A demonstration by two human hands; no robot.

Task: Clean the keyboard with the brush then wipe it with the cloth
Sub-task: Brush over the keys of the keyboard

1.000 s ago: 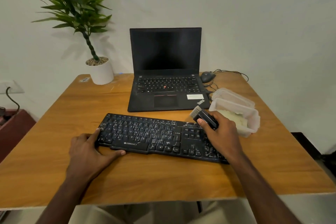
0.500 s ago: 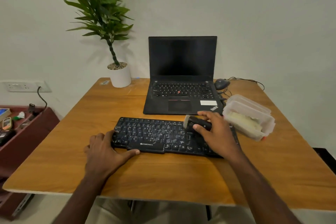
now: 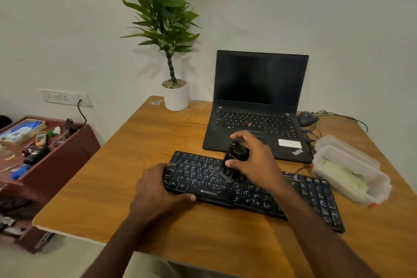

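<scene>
Gripping the black brush (image 3: 233, 160) with fingers and thumb curled round its body, the right hand (image 3: 255, 162) sets the bristles on the keyboard (image 3: 316, 196)'s middle letter keys. The left hand (image 3: 158, 189) clasps the keyboard's left end, thumb along its front edge. Too much downward force could pop a keycap or skid the keyboard toward the laptop (image 3: 259, 79) behind it. What looks like the cloth (image 3: 336, 171) lies in the plastic box (image 3: 381, 184) off the keyboard's right end.

ZEBRONICS on keyboard (image 3: 248, 189), ThinkPad on laptop (image 3: 259, 119)
</scene>
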